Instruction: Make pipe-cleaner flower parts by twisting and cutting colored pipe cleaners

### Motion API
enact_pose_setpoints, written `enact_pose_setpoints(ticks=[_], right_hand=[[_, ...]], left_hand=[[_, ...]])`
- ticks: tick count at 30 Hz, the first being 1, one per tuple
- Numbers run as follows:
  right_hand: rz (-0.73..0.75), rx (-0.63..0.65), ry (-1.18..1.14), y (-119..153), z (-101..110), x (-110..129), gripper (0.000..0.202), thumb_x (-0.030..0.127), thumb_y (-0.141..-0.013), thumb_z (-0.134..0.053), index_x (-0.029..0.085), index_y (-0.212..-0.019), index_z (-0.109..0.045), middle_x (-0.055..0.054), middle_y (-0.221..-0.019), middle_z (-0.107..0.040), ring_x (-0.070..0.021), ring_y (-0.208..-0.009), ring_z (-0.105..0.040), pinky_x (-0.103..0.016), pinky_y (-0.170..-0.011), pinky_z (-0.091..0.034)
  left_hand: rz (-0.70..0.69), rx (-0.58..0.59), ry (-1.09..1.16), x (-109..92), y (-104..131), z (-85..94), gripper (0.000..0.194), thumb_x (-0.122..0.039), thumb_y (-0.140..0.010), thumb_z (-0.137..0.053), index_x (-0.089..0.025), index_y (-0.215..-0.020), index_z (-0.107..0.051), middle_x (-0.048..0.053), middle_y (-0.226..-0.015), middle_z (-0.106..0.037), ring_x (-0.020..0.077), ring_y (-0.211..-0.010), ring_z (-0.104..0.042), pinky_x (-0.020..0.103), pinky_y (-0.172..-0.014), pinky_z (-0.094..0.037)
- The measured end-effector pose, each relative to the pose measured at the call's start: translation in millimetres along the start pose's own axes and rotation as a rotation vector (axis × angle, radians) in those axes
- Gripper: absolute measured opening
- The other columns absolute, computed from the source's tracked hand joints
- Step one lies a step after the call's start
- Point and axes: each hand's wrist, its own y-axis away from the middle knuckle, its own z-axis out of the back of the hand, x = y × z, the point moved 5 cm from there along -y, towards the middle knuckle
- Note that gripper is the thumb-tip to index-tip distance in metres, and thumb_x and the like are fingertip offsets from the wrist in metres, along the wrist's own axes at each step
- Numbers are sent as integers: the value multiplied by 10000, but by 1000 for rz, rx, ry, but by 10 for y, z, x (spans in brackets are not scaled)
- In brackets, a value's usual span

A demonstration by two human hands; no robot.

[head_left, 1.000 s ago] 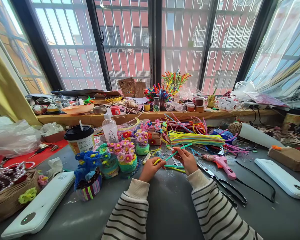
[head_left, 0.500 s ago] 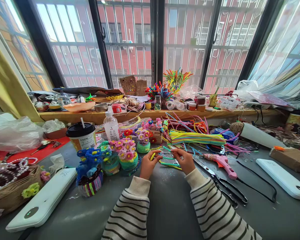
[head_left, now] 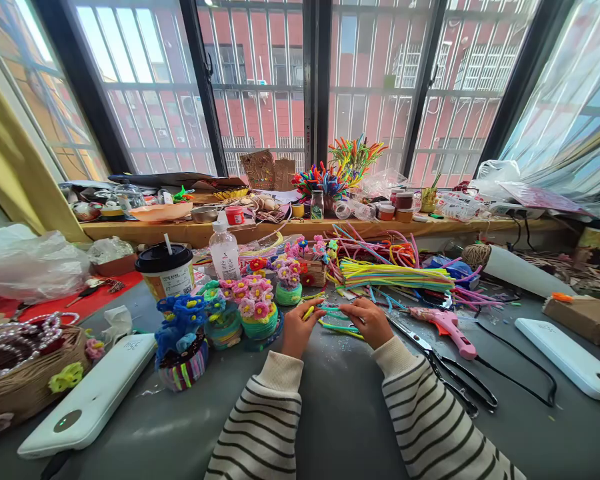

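Head view shows left hand [head_left: 299, 331] closed on a yellow stem [head_left: 308, 313]; right hand [head_left: 371, 323] sits apart, grip unclear; a green stem [head_left: 333, 309] runs crosswise between them.

left hand [head_left: 301, 328] and right hand [head_left: 371, 323] facing each other, fingers pinching, thumbs uppermost, striped sleeves [head_left: 263, 427] reaching forward below both wrists

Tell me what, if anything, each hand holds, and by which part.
Left hand: a yellow stem, one end showing, the held part hidden. Right hand: apparently a green stem; I cannot tell by which part.
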Motion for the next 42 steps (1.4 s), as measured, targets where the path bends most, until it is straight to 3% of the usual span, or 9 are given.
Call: enact_pose_setpoints(ticks=[4,10,17,31,36,42], right_hand=[[52,7,69,8,-9,8,297,295,-787,-342,213,-863,-618,-46,-592,-516,-147,-608,-456,-247,-570,-367],[113,-13,83,15,4,52,282,278,-788,-356,183,-841,-616,-41,-593,-514,-136,-595,-457,-240,-566,-380],[123,14,118,17,-22,58,366,384,-700,-477,170,-991,-535,-55,-713,-548,-161,-698,-482,-268,-640,-410],[181,42,354,38,-118,71,273,204,-741,-429,133,-978,-544,-70,-707,-556,-154,-685,-489,-247,-633,-415],[199,52,369,34,-121,70,285,203,-741,-423,124,-990,-538,-68,-699,-543,-151,-683,-476,-242,-635,-413],[195,56,379,42,-119,71,277,195,-740,-422,130,-980,-543,-65,-704,-542,-150,-687,-471,-239,-640,-408]], left_hand=[[-38,3,-33,-20,0,-3,235,-334,-633,-528,-185,-793,-613,32,-830,-619,152,-785,-541,239,-717,-406],[-29,-13,-92,-75,12,8,202,-344,-632,-519,-171,-667,-617,19,-697,-621,138,-676,-549,221,-642,-411],[8,-39,-94,-40,13,42,224,-356,-629,-510,-154,-652,-602,1,-643,-601,120,-617,-531,197,-584,-396],[37,26,-46,-2,-6,-16,228,-359,-610,-539,-147,-676,-589,13,-665,-593,124,-631,-530,202,-589,-405],[-22,49,-107,-38,15,-22,215,-317,-636,-525,-164,-771,-594,33,-780,-613,137,-715,-547,217,-648,-411],[-173,45,-340,-97,40,-22,185,-291,-668,-504,-200,-800,-597,23,-826,-624,142,-774,-545,230,-709,-381]])
